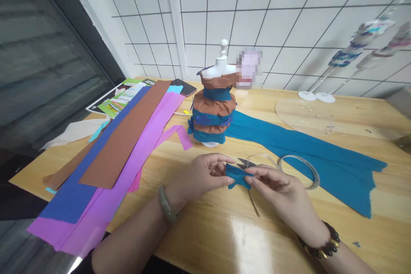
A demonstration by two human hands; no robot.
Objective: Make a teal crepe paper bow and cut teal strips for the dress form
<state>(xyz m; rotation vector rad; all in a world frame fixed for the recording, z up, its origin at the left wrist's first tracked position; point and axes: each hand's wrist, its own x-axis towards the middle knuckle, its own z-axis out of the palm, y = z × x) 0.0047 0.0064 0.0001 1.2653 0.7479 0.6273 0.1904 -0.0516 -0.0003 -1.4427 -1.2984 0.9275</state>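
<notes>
Between my two hands is a small piece of teal crepe paper (238, 175), held low over the table. My left hand (205, 173) pinches its left edge, and my right hand (278, 184) pinches the right edge between thumb and fingers. Just behind them, scissors (244, 163) lie partly hidden by my right hand. A small white dress form (221, 68) stands upright beyond my hands, wrapped in gathered brown and teal crepe paper. To the right, a roll of clear tape (316, 175) rests on a long teal crepe sheet (298, 145).
Brown, blue and purple crepe strips (128, 137) are piled at the left, overhanging the table's front edge. A phone (184, 87) and printed sheets (120, 98) lie behind them. Two slim wrapped stands (345, 58) and a clear round sheet (298, 113) occupy the back right.
</notes>
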